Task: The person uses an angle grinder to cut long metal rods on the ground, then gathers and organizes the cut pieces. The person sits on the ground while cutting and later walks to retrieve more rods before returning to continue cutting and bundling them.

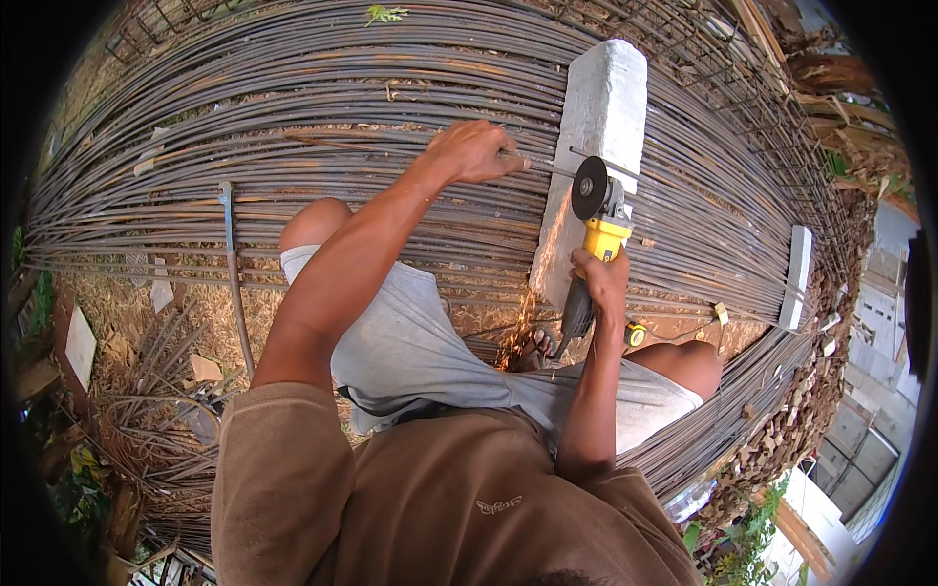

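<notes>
Around you spreads a wide bed of long, rust-brown and grey steel rods [293,127], running from left to right in front of your knees. You sit with your legs spread in light-grey cloth shorts [396,313], below a brown short-sleeved shirt [440,479]. Lying across the rods, a little right of centre, is a long, whitish-grey concrete beam [606,98]. Beside your right-hand end of the bed, a shorter, flat whitish block [797,278] also lies across the rods, well apart from the beam. A slim metal bar with a blue upper end [234,273] slants near your left knee. Over the beam is the yellow-and-black angle grinder [608,237], its body wrapped by the closed fingers of your right hand [604,278]. Your left hand [476,151] is closed round a thin, grey steel rod [549,167], which reaches out over the beam toward the grinder's round, black cutting disc [589,188]; whether they touch is hard to tell. Orange sparks [553,239] stream from the disc down toward your sandalled foot [535,347]. Near your right forearm sits a small, round-cased yellow-and-black tape measure [636,334].
</notes>
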A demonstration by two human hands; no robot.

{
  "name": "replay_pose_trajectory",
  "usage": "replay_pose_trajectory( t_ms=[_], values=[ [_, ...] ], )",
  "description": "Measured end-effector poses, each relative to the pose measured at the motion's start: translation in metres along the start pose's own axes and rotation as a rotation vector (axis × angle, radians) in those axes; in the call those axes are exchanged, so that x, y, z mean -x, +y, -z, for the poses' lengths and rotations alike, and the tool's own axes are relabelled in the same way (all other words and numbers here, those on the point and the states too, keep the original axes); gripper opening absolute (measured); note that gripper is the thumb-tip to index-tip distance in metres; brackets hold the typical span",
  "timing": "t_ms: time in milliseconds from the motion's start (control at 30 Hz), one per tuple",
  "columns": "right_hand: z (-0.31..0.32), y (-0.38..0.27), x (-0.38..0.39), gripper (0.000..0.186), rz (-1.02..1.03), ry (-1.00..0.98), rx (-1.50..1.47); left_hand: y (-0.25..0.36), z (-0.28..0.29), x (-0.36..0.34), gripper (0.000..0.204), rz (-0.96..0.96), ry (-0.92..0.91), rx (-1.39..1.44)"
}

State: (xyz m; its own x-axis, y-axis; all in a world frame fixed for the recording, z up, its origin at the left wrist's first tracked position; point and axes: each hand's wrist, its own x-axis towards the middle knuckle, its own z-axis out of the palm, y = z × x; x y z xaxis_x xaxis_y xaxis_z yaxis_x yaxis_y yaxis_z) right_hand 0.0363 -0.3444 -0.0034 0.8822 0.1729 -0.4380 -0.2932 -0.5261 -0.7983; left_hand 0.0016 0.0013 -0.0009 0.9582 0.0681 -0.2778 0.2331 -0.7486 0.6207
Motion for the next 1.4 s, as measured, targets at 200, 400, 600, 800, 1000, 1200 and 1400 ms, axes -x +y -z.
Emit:
replay_pose_trajectory(
  t_ms=[200,400,600,800,1000,1200,1400],
  values=[
    [0.004,-0.004,0.005,0.047,-0.018,-0.016,0.065,-0.005,-0.008,-0.002,0.066,-0.008,0.041,0.018],
    [0.004,-0.005,0.007,0.047,-0.023,-0.014,0.068,0.002,0.003,0.003,0.067,0.009,0.029,0.007],
    [0.002,0.002,0.0,0.047,0.002,-0.009,0.036,0.0,-0.001,0.002,0.066,-0.005,0.031,-0.006],
    [0.002,-0.002,0.001,0.043,0.0,-0.019,0.014,0.001,-0.002,0.0,0.067,0.024,0.01,0.008],
    [0.004,0.005,0.002,0.034,-0.002,-0.017,0.036,0.002,0.0,0.001,0.066,0.005,0.016,0.003],
    [0.003,-0.002,0.006,0.046,-0.014,-0.019,0.041,0.003,0.003,0.003,0.064,0.0,0.026,-0.009],
    [-0.001,-0.002,-0.001,0.037,0.015,-0.011,-0.013,-0.002,-0.004,0.001,0.063,-0.001,0.048,0.008]
  ],
)
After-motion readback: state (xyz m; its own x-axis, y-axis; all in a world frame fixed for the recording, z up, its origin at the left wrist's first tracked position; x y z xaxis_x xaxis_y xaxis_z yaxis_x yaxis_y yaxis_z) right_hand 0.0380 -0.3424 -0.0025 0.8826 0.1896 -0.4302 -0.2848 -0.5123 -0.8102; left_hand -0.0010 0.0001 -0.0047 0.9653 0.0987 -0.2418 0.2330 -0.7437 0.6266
